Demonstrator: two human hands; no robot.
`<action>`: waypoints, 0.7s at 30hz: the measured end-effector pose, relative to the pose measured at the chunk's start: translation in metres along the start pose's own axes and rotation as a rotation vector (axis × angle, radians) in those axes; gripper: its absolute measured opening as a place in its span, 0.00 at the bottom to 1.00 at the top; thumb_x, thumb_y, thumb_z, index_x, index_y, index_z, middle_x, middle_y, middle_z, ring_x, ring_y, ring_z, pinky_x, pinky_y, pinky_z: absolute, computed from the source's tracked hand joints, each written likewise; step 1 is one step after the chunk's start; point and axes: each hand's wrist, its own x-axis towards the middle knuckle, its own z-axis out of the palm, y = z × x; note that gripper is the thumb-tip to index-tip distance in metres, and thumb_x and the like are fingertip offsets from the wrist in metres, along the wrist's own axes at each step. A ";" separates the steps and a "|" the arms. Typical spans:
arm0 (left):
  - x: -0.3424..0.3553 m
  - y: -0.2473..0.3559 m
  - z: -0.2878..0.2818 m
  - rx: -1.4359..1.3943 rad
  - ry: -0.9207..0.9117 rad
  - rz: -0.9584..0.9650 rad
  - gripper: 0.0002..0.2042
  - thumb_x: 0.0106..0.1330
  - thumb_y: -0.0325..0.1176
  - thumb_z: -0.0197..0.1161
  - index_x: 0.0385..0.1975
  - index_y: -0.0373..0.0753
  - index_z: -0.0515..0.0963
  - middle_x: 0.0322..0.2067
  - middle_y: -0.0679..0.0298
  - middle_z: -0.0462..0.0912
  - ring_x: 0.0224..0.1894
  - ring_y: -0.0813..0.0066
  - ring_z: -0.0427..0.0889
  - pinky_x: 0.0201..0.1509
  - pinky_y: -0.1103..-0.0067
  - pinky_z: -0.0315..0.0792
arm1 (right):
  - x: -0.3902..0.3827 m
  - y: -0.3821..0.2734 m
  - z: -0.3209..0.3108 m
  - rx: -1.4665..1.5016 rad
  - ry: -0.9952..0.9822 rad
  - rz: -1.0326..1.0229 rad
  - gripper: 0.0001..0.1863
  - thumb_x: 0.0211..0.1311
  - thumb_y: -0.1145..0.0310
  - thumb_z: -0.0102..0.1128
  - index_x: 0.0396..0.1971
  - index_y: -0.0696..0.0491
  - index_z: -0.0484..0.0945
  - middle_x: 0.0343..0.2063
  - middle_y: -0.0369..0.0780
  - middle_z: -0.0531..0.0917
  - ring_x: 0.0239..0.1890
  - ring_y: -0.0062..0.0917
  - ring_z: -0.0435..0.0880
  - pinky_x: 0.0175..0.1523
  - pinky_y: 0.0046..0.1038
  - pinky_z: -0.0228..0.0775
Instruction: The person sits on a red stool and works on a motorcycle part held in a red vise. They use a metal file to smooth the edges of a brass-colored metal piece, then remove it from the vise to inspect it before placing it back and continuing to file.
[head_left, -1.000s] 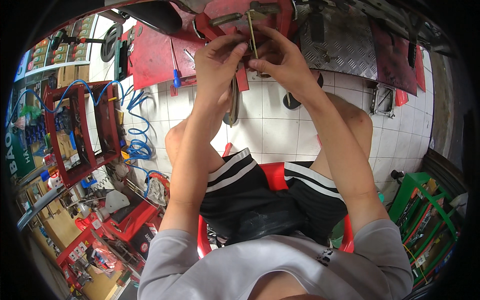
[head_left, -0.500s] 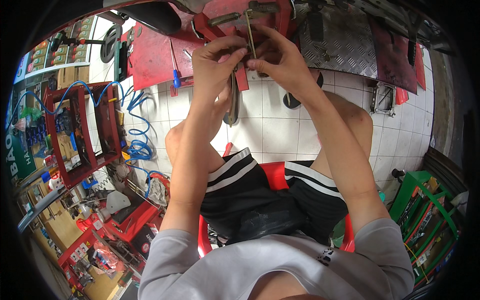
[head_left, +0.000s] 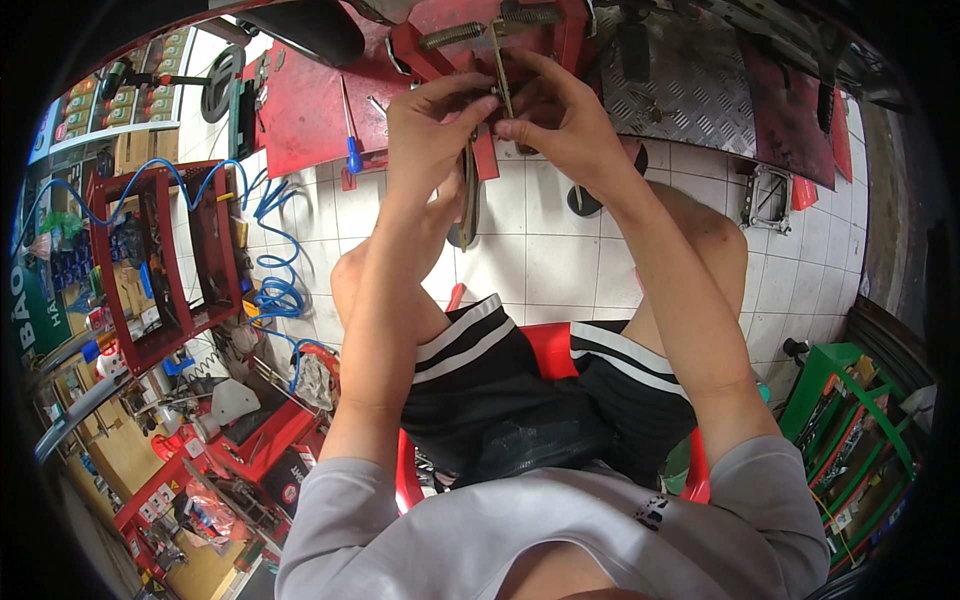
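In front of the red stand, a narrow, dull brass-coloured metal strip [head_left: 501, 68] stands roughly upright between my hands. My right hand [head_left: 560, 115] grips it from the right, thumb and curled fingers closed on its lower part. From the left, my left hand [head_left: 432, 120] is closed in a pinch beside the strip, thumb against index finger. A small dark piece shows at those fingertips, too small to name. A spring [head_left: 450, 37] lies just beyond my left fingers, on the stand. A blue-handled screwdriver [head_left: 353, 150] rests on the red platform left of my left hand.
The red platform [head_left: 300, 110] has a front edge close below my hands, with a ridged metal plate [head_left: 680, 110] on its right. A coiled blue hose [head_left: 278, 296] and a red frame [head_left: 170, 270] stand left. A green rack [head_left: 825, 385] is at right.
Almost nothing differs. My left hand has shifted very slightly to the right at the strip, while my right hand keeps its grip.
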 end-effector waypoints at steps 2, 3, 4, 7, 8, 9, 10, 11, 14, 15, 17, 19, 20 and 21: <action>0.001 0.002 0.000 -0.125 -0.052 0.037 0.10 0.62 0.25 0.65 0.41 0.29 0.82 0.33 0.60 0.85 0.37 0.79 0.82 0.43 0.83 0.75 | 0.000 0.001 0.000 -0.005 0.001 -0.004 0.38 0.46 0.75 0.73 0.60 0.54 0.68 0.31 0.37 0.84 0.31 0.18 0.81 0.38 0.23 0.76; 0.001 0.003 0.000 -0.085 -0.034 -0.012 0.09 0.61 0.25 0.65 0.40 0.29 0.82 0.32 0.60 0.85 0.35 0.79 0.81 0.41 0.83 0.75 | 0.000 0.001 0.000 -0.007 0.005 0.000 0.38 0.46 0.75 0.73 0.60 0.54 0.68 0.31 0.37 0.84 0.31 0.18 0.81 0.38 0.23 0.76; 0.000 0.008 0.000 -0.045 -0.015 -0.062 0.08 0.61 0.25 0.65 0.39 0.30 0.82 0.31 0.59 0.85 0.34 0.80 0.81 0.39 0.84 0.75 | 0.000 0.000 0.000 -0.007 0.008 0.005 0.38 0.46 0.75 0.73 0.60 0.53 0.68 0.31 0.37 0.84 0.31 0.18 0.81 0.39 0.23 0.76; 0.001 0.003 -0.001 -0.091 -0.016 -0.015 0.08 0.61 0.24 0.65 0.38 0.29 0.82 0.31 0.59 0.85 0.34 0.80 0.81 0.39 0.84 0.75 | -0.001 -0.005 0.002 0.000 -0.010 0.024 0.38 0.45 0.75 0.73 0.60 0.53 0.68 0.32 0.37 0.84 0.32 0.18 0.82 0.39 0.23 0.76; 0.001 0.001 -0.001 -0.135 -0.026 0.034 0.08 0.61 0.24 0.65 0.38 0.29 0.82 0.32 0.59 0.85 0.34 0.80 0.81 0.39 0.84 0.75 | -0.001 -0.005 0.002 -0.010 -0.007 0.022 0.38 0.45 0.75 0.73 0.60 0.53 0.68 0.32 0.37 0.84 0.32 0.18 0.82 0.39 0.23 0.76; 0.001 -0.001 -0.002 -0.138 -0.022 0.034 0.08 0.61 0.24 0.65 0.38 0.29 0.82 0.32 0.59 0.85 0.34 0.80 0.81 0.39 0.84 0.75 | -0.001 -0.004 0.002 -0.020 -0.005 0.020 0.38 0.46 0.75 0.73 0.60 0.53 0.68 0.32 0.37 0.84 0.32 0.18 0.82 0.39 0.23 0.76; 0.001 0.002 -0.001 -0.143 -0.019 0.032 0.08 0.61 0.24 0.65 0.38 0.29 0.82 0.32 0.59 0.85 0.34 0.80 0.81 0.39 0.84 0.75 | -0.001 -0.004 0.002 -0.031 0.000 0.020 0.37 0.46 0.75 0.73 0.60 0.53 0.68 0.32 0.37 0.84 0.32 0.18 0.82 0.39 0.23 0.76; 0.001 0.005 0.000 -0.148 -0.016 0.030 0.08 0.61 0.24 0.65 0.38 0.29 0.82 0.32 0.59 0.85 0.34 0.80 0.81 0.39 0.84 0.75 | -0.001 -0.003 0.001 -0.043 0.004 0.011 0.37 0.46 0.74 0.73 0.60 0.53 0.68 0.31 0.37 0.84 0.32 0.18 0.82 0.39 0.24 0.77; 0.000 0.014 0.000 -0.022 -0.013 -0.139 0.08 0.60 0.23 0.65 0.38 0.29 0.82 0.32 0.59 0.85 0.34 0.80 0.82 0.39 0.84 0.75 | -0.001 -0.003 0.000 -0.058 0.010 -0.006 0.37 0.46 0.74 0.73 0.60 0.53 0.68 0.31 0.37 0.84 0.31 0.18 0.82 0.39 0.24 0.77; 0.001 0.009 -0.002 -0.044 -0.032 -0.083 0.09 0.60 0.23 0.65 0.39 0.28 0.81 0.33 0.58 0.85 0.36 0.78 0.82 0.41 0.83 0.76 | -0.001 -0.003 0.000 -0.048 0.009 -0.005 0.37 0.46 0.74 0.73 0.60 0.54 0.68 0.31 0.37 0.84 0.31 0.18 0.82 0.39 0.24 0.77; 0.002 0.002 -0.004 -0.088 -0.066 0.031 0.11 0.60 0.24 0.66 0.42 0.28 0.80 0.35 0.57 0.85 0.39 0.75 0.83 0.46 0.80 0.76 | -0.001 -0.004 0.002 -0.037 0.003 -0.008 0.37 0.46 0.74 0.73 0.60 0.54 0.68 0.30 0.37 0.83 0.31 0.18 0.82 0.38 0.24 0.77; 0.001 0.003 -0.004 -0.146 -0.071 0.029 0.11 0.60 0.24 0.66 0.42 0.27 0.80 0.36 0.57 0.85 0.39 0.75 0.83 0.46 0.80 0.76 | -0.001 -0.007 0.002 -0.034 -0.001 -0.010 0.37 0.46 0.74 0.73 0.60 0.54 0.68 0.30 0.37 0.83 0.31 0.18 0.82 0.38 0.23 0.77; 0.000 0.006 -0.002 -0.175 -0.076 0.027 0.11 0.60 0.23 0.66 0.42 0.27 0.80 0.36 0.57 0.85 0.39 0.75 0.83 0.47 0.80 0.76 | -0.001 -0.007 0.001 -0.033 0.001 -0.009 0.37 0.46 0.74 0.73 0.60 0.54 0.68 0.30 0.37 0.83 0.31 0.18 0.81 0.38 0.23 0.77; 0.000 0.005 -0.001 -0.147 -0.050 -0.006 0.10 0.60 0.23 0.65 0.41 0.28 0.81 0.35 0.57 0.85 0.38 0.76 0.82 0.45 0.81 0.76 | -0.001 -0.007 0.001 -0.032 0.003 -0.007 0.37 0.46 0.74 0.73 0.60 0.54 0.68 0.30 0.37 0.83 0.31 0.17 0.81 0.37 0.23 0.76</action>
